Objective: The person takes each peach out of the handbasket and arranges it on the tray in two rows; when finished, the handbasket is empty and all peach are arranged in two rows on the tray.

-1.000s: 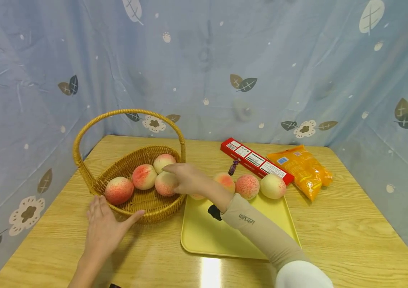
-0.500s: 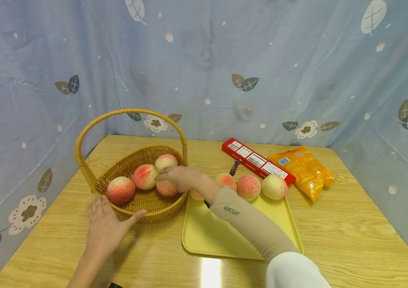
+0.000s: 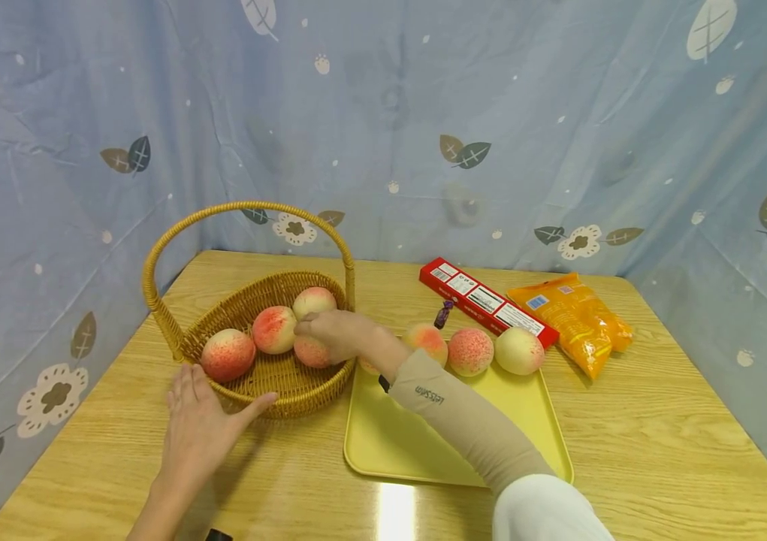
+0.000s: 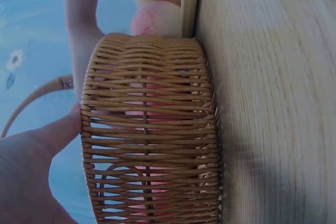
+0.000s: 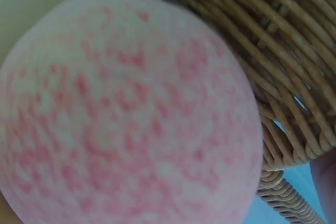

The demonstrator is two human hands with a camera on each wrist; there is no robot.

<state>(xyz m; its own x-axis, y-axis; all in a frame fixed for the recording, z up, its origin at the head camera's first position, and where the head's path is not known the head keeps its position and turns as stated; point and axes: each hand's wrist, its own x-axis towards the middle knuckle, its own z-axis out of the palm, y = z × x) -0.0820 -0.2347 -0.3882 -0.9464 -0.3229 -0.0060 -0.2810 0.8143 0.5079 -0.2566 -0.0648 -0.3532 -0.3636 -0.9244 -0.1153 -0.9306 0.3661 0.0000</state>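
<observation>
A wicker basket [image 3: 288, 398] with a tall arched handle stands at the left of the table, several red-and-cream peaches inside. My right hand [image 3: 342, 334] reaches over its right rim, fingers bent over the top of the nearest right peach [image 3: 311, 355]; the fingertips are partly hidden. Beside it lie a cream peach [image 3: 314, 300], a red-streaked peach [image 3: 273, 329] and a redder peach [image 3: 228, 355]. Against the basket's front left rests my left hand [image 3: 197, 432], fingers extended; in the left wrist view its thumb [image 4: 60, 132] touches the woven rim.
Right of the basket lies a yellow tray [image 3: 410, 451] with several peaches along its back edge, one being a speckled peach [image 3: 470, 352]. Behind it are a red box [image 3: 484, 299], a small purple-wrapped candy [image 3: 444, 313] and an orange bag [image 3: 575, 319]. A patterned curtain [image 3: 383, 135] closes off the back.
My right hand has shifted a little left over the near peach, and its fingers now bend down further. The peaches and my left hand keep their places; the view has shifted slightly.
</observation>
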